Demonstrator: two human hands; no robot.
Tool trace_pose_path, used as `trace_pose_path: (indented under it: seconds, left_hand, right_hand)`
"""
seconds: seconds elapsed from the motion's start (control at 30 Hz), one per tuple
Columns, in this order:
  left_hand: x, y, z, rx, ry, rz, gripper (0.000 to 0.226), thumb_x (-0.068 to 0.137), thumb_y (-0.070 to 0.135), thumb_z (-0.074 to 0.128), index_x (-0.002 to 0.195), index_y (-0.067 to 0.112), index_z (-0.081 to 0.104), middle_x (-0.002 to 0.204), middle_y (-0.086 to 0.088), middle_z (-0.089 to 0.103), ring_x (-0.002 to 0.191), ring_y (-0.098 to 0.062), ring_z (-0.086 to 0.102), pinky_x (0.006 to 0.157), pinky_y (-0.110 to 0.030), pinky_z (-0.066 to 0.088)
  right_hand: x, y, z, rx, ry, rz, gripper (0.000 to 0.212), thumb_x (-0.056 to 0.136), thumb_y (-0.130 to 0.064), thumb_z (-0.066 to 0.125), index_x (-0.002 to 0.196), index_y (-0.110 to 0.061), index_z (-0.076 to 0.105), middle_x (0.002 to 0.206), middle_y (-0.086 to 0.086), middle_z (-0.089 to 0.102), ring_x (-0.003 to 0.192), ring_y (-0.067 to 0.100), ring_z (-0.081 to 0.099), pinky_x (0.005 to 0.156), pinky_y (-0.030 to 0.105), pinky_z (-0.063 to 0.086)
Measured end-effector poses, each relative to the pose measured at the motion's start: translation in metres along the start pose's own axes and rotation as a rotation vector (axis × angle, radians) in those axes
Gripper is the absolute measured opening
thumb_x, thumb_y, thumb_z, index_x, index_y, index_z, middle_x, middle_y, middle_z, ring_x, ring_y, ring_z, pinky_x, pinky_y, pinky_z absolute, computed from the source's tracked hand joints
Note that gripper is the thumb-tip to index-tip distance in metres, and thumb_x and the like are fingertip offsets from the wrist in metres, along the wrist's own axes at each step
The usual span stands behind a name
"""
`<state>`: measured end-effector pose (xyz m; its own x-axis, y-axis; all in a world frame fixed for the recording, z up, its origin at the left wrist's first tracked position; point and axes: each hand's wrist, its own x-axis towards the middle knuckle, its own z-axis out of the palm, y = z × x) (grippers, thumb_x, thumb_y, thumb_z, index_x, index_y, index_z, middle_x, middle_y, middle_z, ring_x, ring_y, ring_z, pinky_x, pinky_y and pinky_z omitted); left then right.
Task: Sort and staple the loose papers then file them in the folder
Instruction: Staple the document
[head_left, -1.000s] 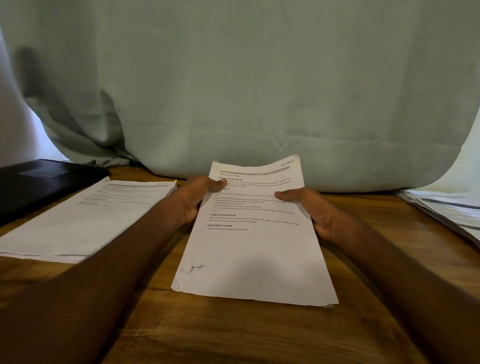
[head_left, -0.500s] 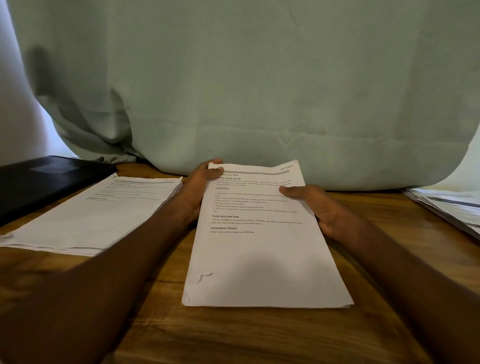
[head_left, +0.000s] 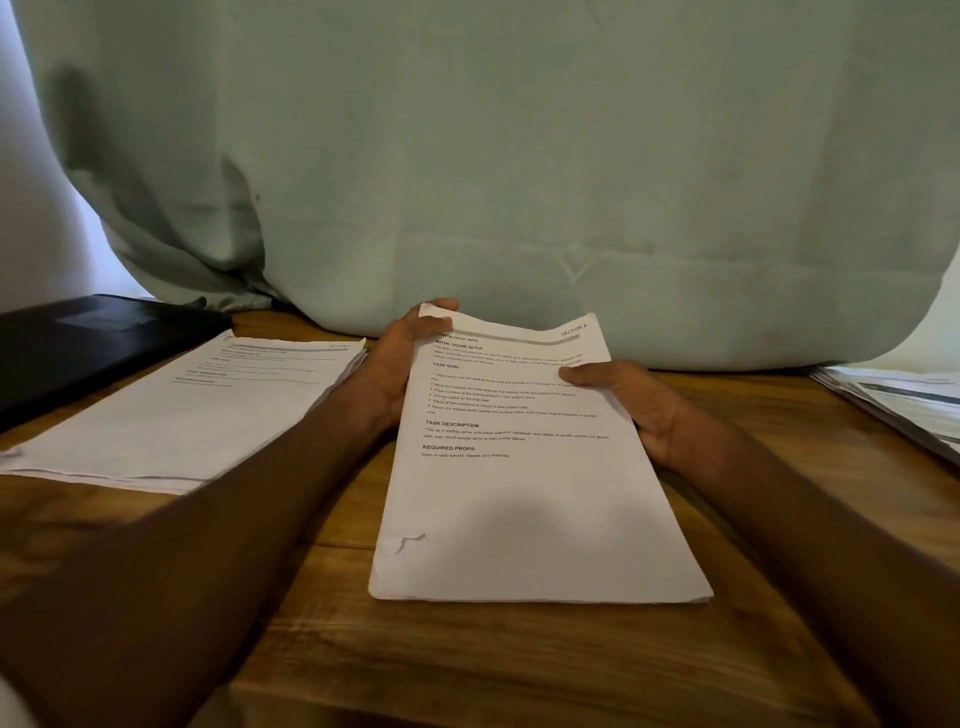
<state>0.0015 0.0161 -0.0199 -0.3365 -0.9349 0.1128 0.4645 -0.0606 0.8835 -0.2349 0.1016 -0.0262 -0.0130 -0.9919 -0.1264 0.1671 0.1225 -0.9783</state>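
A stack of printed white papers (head_left: 530, 499) headed "SECTION 1" lies in the middle of the wooden table (head_left: 467, 665), its far end lifted. My left hand (head_left: 395, 364) grips the stack's far left corner, thumb on top. My right hand (head_left: 639, 405) holds its right edge, thumb lying across the text. A second paper stack (head_left: 192, 410) lies flat to the left. Beyond that stack, at the far left, sits a black folder (head_left: 83, 343). No stapler is in view.
More printed papers (head_left: 904, 405) lie at the table's right edge. A pale green cloth (head_left: 519, 182) hangs behind the table and reaches down to its back edge.
The stack has shifted a little to the right and its near edge has settled onto the table. My left hand has slid up to the far left corner.
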Motion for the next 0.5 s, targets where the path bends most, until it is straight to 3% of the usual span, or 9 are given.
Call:
trace_pose_path:
  seconds: [0.13, 0.23, 0.3, 0.4, 0.5]
  left_hand:
    - [-0.005, -0.001, 0.003, 0.024, -0.029, -0.071, 0.024, 0.099, 0.020, 0.060, 0.121, 0.011, 0.064, 0.107, -0.015, 0.072, 0.086, -0.029, 0.073, 0.076, -0.039, 0.062]
    - [-0.009, -0.003, 0.009, 0.083, -0.080, -0.203, 0.040, 0.098, 0.036, 0.063, 0.125, 0.007, 0.068, 0.120, -0.016, 0.073, 0.103, -0.032, 0.072, 0.090, -0.044, 0.058]
    - [-0.006, -0.005, 0.013, 0.129, -0.068, -0.235, 0.038, 0.098, 0.034, 0.061, 0.124, 0.006, 0.068, 0.115, -0.016, 0.075, 0.095, -0.031, 0.074, 0.085, -0.041, 0.060]
    - [-0.005, -0.003, 0.013, 0.183, -0.001, -0.253, 0.030, 0.100, 0.022, 0.060, 0.123, 0.004, 0.066, 0.099, -0.015, 0.077, 0.078, -0.029, 0.075, 0.062, -0.037, 0.063]
    - [-0.001, -0.005, 0.009, 0.281, 0.066, -0.226, 0.030, 0.099, 0.015, 0.063, 0.126, 0.004, 0.065, 0.105, -0.014, 0.077, 0.087, -0.032, 0.075, 0.063, -0.039, 0.062]
  right_hand:
    - [0.002, -0.004, -0.004, 0.043, 0.060, -0.036, 0.038, 0.095, -0.007, 0.059, 0.133, -0.007, 0.062, 0.123, 0.016, 0.071, 0.115, 0.037, 0.068, 0.083, 0.044, 0.062]
    - [0.002, -0.006, -0.009, 0.051, 0.133, -0.072, 0.040, 0.094, -0.005, 0.059, 0.134, -0.005, 0.062, 0.123, 0.018, 0.071, 0.115, 0.039, 0.067, 0.093, 0.049, 0.057]
    - [0.001, -0.007, -0.008, -0.005, 0.156, -0.065, 0.036, 0.094, -0.004, 0.060, 0.130, -0.003, 0.064, 0.120, 0.019, 0.072, 0.113, 0.040, 0.068, 0.096, 0.050, 0.055]
    - [-0.004, -0.013, -0.005, -0.118, 0.145, -0.082, 0.031, 0.096, -0.007, 0.062, 0.127, -0.002, 0.066, 0.117, 0.017, 0.074, 0.110, 0.037, 0.070, 0.095, 0.047, 0.056]
    - [-0.018, -0.032, -0.014, -0.666, 0.221, -0.179, 0.032, 0.101, -0.036, 0.062, 0.114, -0.010, 0.072, 0.104, 0.009, 0.078, 0.093, 0.027, 0.076, 0.088, 0.044, 0.061]
